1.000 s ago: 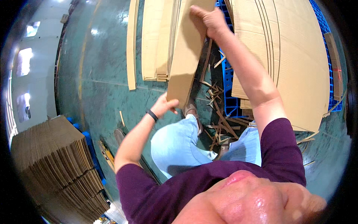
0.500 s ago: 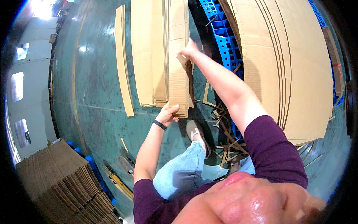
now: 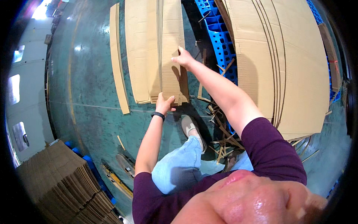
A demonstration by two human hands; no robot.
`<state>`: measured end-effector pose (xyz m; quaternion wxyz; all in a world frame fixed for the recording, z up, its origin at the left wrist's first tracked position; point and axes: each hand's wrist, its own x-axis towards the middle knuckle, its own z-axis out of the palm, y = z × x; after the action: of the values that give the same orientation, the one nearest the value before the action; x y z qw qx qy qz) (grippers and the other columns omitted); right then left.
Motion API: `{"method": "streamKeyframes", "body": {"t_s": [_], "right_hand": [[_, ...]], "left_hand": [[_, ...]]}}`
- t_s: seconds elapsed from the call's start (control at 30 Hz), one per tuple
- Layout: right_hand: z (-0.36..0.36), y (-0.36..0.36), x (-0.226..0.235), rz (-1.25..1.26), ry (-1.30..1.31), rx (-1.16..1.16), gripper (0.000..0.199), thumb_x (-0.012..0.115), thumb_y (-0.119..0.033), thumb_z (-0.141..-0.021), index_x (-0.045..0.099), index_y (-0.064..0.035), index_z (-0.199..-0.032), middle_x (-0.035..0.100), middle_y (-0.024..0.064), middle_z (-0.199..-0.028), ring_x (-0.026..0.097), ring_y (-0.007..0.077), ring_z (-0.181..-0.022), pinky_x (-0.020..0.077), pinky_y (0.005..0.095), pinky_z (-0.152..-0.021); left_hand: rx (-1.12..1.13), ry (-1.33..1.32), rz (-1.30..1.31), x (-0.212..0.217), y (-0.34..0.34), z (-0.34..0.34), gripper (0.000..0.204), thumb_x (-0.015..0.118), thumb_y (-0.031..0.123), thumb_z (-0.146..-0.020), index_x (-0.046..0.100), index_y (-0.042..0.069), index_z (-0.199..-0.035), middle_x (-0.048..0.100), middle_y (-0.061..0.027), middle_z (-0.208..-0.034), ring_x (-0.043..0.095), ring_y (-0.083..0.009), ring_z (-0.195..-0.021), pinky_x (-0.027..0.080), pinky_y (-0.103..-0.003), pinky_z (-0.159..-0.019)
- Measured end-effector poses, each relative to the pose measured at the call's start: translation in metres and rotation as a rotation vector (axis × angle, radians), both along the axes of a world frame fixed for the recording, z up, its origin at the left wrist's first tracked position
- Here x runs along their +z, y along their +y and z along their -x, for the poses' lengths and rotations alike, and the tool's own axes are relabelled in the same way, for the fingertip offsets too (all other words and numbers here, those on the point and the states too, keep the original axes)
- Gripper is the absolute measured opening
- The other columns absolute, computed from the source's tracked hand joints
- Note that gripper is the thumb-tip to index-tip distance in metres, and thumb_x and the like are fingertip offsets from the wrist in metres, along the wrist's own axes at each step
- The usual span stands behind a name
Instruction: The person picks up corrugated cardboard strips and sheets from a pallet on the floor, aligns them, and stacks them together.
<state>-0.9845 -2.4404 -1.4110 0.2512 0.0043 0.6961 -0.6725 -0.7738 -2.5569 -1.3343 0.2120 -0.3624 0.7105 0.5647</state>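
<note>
Left hand (image 3: 164, 103) grips the near end of a cardboard strip (image 3: 172, 48) on the floor stack (image 3: 143, 48), right hand (image 3: 183, 59) holding its right edge.

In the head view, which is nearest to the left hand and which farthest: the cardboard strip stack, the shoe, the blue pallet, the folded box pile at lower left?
1. Cardboard strip stack: touched by the left hand at its near end.
2. Shoe: just below and right.
3. Blue pallet: up and to the right.
4. Folded box pile: far lower left.
</note>
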Motion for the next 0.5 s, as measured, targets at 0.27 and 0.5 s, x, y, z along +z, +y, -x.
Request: {"method": "streamKeyframes", "body": {"t_s": [0.27,0.5], "right_hand": [[-0.065,0.022,0.057,0.106,-0.049,0.078,0.073,0.068,-0.007,-0.074,0.031,0.0037,-0.137,0.052,0.0203,-0.125,0.051,0.0258,-0.114,0.0408,0.0333,-0.096],[-0.133,0.156,0.221,-0.022,0.717,-0.032,0.056,0.068,-0.018,-0.070,0.052,-0.0012,-0.121,0.051,0.0209,-0.122,0.047,0.0330,-0.117,0.0362,0.0383,-0.101]], "left_hand": [[-0.411,0.035,0.875,-0.017,0.004,-0.002,0.080,0.067,0.047,-0.072,0.040,-0.004,-0.128,0.054,-0.0279,-0.115,0.049,-0.0383,-0.112,0.041,-0.043,-0.093],[-0.456,0.156,0.996,0.013,0.012,0.012,0.077,0.070,0.037,-0.073,0.037,-0.003,-0.131,0.045,-0.0267,-0.126,0.038,-0.0382,-0.122,0.031,-0.044,-0.103]]}}
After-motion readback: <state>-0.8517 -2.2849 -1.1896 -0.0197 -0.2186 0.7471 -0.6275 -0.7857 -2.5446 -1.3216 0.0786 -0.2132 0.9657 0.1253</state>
